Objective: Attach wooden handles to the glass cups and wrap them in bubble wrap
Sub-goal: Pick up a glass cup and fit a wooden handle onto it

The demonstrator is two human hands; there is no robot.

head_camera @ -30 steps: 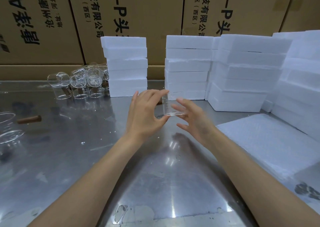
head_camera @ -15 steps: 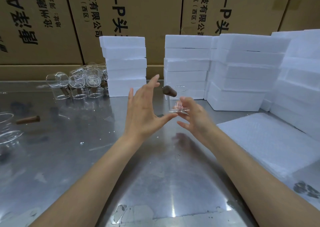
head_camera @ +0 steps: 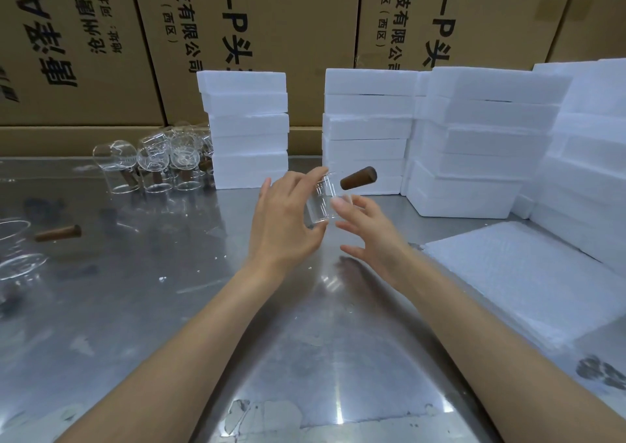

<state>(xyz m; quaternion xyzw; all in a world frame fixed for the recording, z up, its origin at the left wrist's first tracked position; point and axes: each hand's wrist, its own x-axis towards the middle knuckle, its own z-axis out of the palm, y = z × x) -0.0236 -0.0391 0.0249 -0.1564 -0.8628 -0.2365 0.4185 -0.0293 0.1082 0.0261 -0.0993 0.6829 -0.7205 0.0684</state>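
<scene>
Holding glass cup (head_camera: 318, 205) with wooden handle (head_camera: 358, 178), left hand (head_camera: 284, 226) gripping, right hand (head_camera: 369, 229) open

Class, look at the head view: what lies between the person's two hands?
In the head view, a clear glass cup with its wooden handle sits between the left hand and right hand.

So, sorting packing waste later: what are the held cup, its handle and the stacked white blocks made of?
The cup looks like clear glass: see-through, with bright glints. Its handle looks like dark wood, matte brown. The white blocks look like foam, probably polystyrene: matte, with rough-cut edges.
</scene>
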